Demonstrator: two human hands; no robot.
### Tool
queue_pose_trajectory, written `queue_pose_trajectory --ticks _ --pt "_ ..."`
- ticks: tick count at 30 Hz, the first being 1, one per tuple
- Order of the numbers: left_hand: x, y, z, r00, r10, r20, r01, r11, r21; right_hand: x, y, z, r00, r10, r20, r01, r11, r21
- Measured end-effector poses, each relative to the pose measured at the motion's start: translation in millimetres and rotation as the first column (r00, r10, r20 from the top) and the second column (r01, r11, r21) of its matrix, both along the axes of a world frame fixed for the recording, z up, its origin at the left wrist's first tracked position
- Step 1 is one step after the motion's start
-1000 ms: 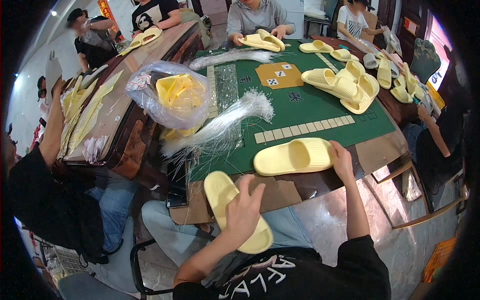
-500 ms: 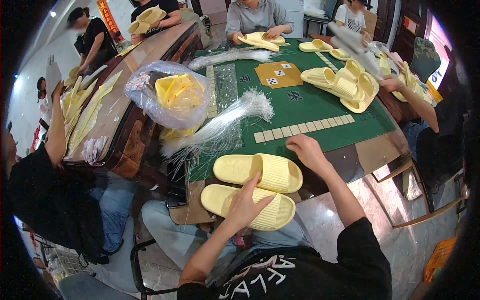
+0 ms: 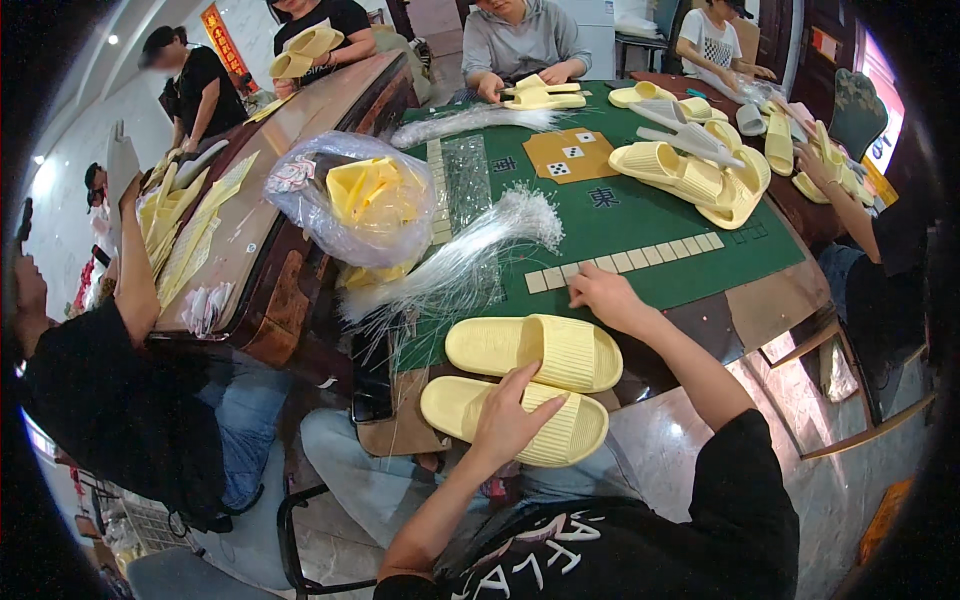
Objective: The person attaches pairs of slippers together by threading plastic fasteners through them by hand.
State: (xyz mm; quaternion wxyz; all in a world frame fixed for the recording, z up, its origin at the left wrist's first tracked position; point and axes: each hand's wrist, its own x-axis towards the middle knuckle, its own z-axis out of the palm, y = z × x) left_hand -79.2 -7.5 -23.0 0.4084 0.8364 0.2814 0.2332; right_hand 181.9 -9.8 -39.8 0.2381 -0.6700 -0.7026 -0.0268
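A pair of pale yellow slippers lies side by side at the table's near edge, toes to the right. My left hand (image 3: pixel 508 422) rests across the near slipper (image 3: pixel 455 405), its thumb on the ribbed strap and the fingers stretched toward the far slipper (image 3: pixel 490 345). My right hand (image 3: pixel 612 300) is beyond the far slipper, over the green mat (image 3: pixel 640 290) at the printed row of tiles. Its fingers are curled together; whether anything small is between them is hidden. A bundle of clear plastic fastener strings (image 3: pixel 500 235) lies left of it.
A clear bag with yellow pieces (image 3: pixel 365 195) stands at the left. Several yellow slippers (image 3: pixel 665 170) are piled at the far right, grey strips (image 3: pixel 690 142) on top. Co-workers sit around; one at the far side handles a yellow slipper (image 3: pixel 545 98). A dark phone (image 3: pixel 372 385) lies near the table edge.
The view has shifted slightly. My right hand has moved a little left, fingers more curled; my left hand stays on the near slipper. The right co-worker's grey piece now lies on the piled slippers.
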Motion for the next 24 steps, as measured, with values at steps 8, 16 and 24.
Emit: queue_pose_trajectory --ticks 8,16,24 --pt "2 1 2 0.999 0.036 0.012 -0.036 0.999 0.008 67 -102 6 0.861 -0.497 0.105 0.505 0.860 -0.070" --pt "8 3 -2 0.996 0.061 0.060 -0.065 0.996 0.056 107 -175 -20 0.464 -0.879 0.111 0.870 0.475 0.127" --pt "-1 -19 38 0.981 0.174 0.090 -0.194 0.815 0.546 -3 -126 41 0.658 -0.318 -0.683 0.375 0.924 -0.069"
